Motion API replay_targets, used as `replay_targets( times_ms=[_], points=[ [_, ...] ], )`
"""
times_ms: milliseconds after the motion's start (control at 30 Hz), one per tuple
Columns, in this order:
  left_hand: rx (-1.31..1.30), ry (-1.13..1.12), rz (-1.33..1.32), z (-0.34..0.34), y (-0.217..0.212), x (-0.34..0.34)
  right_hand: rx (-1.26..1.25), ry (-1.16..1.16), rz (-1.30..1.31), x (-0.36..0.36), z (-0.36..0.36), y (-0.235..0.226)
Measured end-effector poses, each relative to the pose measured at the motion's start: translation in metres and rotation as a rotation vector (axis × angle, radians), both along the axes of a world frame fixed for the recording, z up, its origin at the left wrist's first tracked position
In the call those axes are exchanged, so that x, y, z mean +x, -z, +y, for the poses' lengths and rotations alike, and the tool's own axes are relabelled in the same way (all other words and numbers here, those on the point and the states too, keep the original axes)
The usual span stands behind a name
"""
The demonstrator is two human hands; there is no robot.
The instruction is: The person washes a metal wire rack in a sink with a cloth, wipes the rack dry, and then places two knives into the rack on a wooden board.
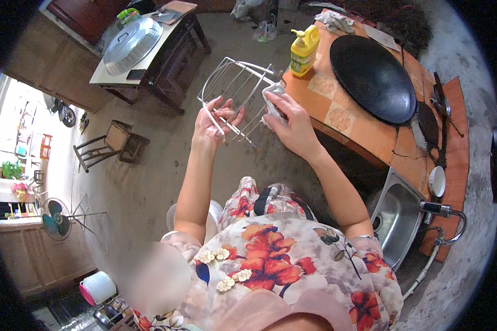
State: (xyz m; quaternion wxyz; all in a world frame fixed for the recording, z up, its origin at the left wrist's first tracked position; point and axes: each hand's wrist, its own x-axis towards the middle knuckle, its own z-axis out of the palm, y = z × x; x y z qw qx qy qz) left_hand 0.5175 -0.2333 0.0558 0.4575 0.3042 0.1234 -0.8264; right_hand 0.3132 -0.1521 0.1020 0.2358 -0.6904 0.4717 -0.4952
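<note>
Up in front of me, above the floor, is a rounded open wire rack with pale bars and thin curved wires. My left hand grips it from below and to the left, fingers curled round its wires. Bunched in my right hand is a crumpled whitish cloth, pressed against the right side of the rack. The fingers of that hand are closed on the cloth, and the wire behind it is partly hidden. Beyond my right hand, a yellow pump bottle stands upright at the counter's edge.
On the right, the tiled counter carries a large black wok. A steel sink with a tap lies nearer. Far left stands a table with a metal lid. A stool and a fan stand left.
</note>
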Motion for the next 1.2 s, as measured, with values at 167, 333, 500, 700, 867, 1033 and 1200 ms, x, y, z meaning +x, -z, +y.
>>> replay_targets(
  times_ms=[167,333,500,700,867,1033,1200],
  points=[
    [0.034,-0.028,0.117,0.006,0.012,0.001,0.108,0.034,-0.281,-0.021,0.015,0.016],
    [0.003,-0.139,0.124,0.004,0.006,0.008,0.077,0.165,-0.547,-0.048,0.024,-0.002],
    [-0.089,-0.163,0.211,-0.009,0.022,0.015,0.33,-0.036,-0.602,-0.023,0.022,0.031],
    [-0.178,-0.165,0.226,-0.014,0.022,0.016,0.17,-0.16,-0.137,0.043,0.006,0.047],
    [-0.207,-0.218,0.321,-0.016,0.017,0.046,0.493,-0.175,-0.945,0.016,-0.027,0.05],
    [-0.249,-0.162,0.124,-0.027,0.022,0.062,0.485,-0.207,-1.185,0.021,-0.057,-0.012],
    [-0.338,-0.108,-0.167,-0.036,0.034,0.067,0.491,-0.335,-0.59,0.044,-0.068,0.012]
  ],
)
